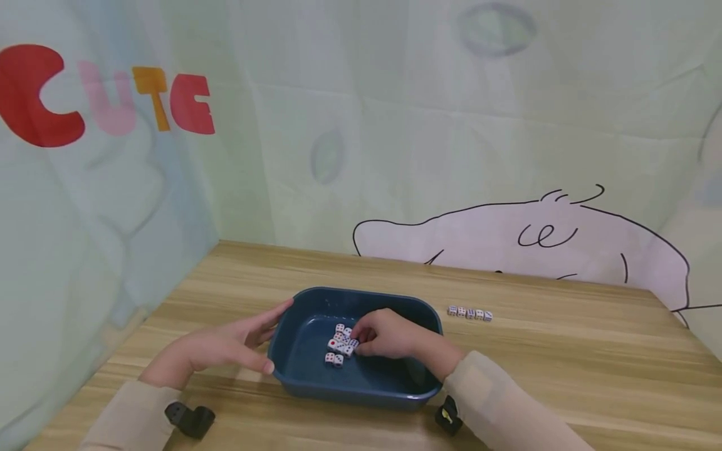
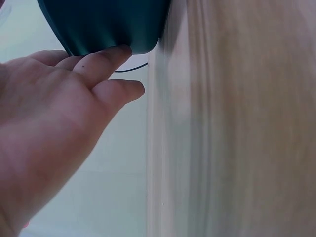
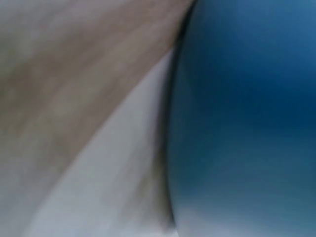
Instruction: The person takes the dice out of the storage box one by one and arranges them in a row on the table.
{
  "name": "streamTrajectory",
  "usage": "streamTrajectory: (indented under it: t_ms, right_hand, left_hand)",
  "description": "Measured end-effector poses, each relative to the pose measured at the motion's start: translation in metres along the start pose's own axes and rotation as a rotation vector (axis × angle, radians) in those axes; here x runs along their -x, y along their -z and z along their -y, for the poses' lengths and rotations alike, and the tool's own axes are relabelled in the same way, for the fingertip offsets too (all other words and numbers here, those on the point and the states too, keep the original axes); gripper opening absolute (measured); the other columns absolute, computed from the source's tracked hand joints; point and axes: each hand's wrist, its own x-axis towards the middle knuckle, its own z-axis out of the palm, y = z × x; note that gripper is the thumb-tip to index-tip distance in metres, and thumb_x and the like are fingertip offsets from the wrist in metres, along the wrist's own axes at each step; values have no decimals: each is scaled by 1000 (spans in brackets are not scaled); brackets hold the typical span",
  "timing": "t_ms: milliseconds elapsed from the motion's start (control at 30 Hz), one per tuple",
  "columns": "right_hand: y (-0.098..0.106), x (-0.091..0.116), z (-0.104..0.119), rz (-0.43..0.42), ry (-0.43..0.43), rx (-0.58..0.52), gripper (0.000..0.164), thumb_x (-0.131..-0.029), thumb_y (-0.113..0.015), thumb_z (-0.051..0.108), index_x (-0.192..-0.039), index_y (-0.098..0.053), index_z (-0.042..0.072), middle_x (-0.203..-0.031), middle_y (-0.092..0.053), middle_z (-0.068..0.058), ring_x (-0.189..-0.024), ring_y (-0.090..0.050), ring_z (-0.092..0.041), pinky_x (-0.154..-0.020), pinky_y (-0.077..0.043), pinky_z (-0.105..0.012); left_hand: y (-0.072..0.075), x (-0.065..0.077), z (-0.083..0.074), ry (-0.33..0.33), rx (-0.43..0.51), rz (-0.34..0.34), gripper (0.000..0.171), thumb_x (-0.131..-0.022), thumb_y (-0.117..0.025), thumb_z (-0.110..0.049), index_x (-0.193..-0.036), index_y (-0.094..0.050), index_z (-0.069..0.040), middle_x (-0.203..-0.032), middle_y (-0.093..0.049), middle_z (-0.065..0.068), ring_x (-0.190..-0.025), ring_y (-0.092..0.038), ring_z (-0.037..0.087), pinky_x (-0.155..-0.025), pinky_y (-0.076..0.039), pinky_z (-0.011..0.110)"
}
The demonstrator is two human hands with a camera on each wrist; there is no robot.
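Note:
A dark blue rectangular dish (image 1: pixel 361 391) with rounded corners sits on the wooden table. Several white dice (image 1: pixel 338 344) with red and dark pips lie clustered on its floor, left of the middle. My left hand (image 1: pixel 231 344) spans the dish's left end, its fingers and thumb extended against the outer side. In the left wrist view the fingers (image 2: pixel 106 64) touch the dish wall (image 2: pixel 108 29). My right hand (image 1: pixel 389 335) reaches in over the right side, with thumb and index finger around a die (image 1: pixel 354 343) at the cluster's right edge. Only the blurred dish wall (image 3: pixel 242 123) fills the right wrist view.
To the right of the dish, a straight row of several dice (image 1: pixel 470 314) lies on the wooden table (image 1: pixel 541 369). A printed cloth (image 1: pixel 451 125) hangs behind the table and along its left side. Each wrist carries a small black camera (image 1: pixel 190 419).

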Motion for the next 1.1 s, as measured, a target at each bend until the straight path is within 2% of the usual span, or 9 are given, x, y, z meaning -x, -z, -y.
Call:
streamTrajectory:
  t_ms: [233,333,467,600,967,1100]
  right_hand:
    - [0,0,3,2,-15,5,15,-89,-68,12,-104,-71,9,-84,-61,5,-76,-55,-9,-70,-47,-22]
    - [0,-1,2,1,-10,14,15,-89,-68,12,-104,-71,9,-84,-61,5,-76,-55,-9,-70,-47,-22]
    - [0,-1,1,2,4,23,14,-89,-67,11,-103,-71,9,-83,-61,5,-75,-54,-9,-69,-46,-22]
    - [1,0,0,1,15,24,15,-89,-67,11,-103,-70,9,-84,-61,5,-76,-55,-10,-70,-47,-23]
    - [7,9,-3,-63,79,5,18,-88,-66,9,-105,-70,8,-90,-65,3,-80,-57,-10,-72,-49,-24]
    - [11,14,-1,-93,108,9,20,-88,-65,8,-108,-70,6,-92,-66,0,-80,-58,-11,-70,-49,-24]
  left_hand:
    - [1,1,-1,7,-8,-12,103,-86,-70,-16,-155,6,-9,-158,3,27,-140,-9,55,-108,-20,58]
    - [1,1,1,3,-8,-7,103,-86,-70,-16,-155,6,-9,-158,3,27,-140,-9,55,-108,-23,54]
    - [2,1,2,-14,3,4,103,-86,-70,-15,-154,7,-7,-158,4,27,-140,-8,55,-106,-31,35]
    - [2,1,2,-27,18,11,103,-87,-70,-15,-154,8,-7,-158,5,27,-140,-6,56,-101,-32,21]
    - [1,0,4,-41,19,11,104,-86,-70,-14,-153,8,-4,-157,3,29,-139,-7,56,-100,-31,15]
    - [1,1,4,-31,16,4,103,-85,-70,-15,-154,6,-5,-158,2,28,-140,-8,55,-101,-31,17]
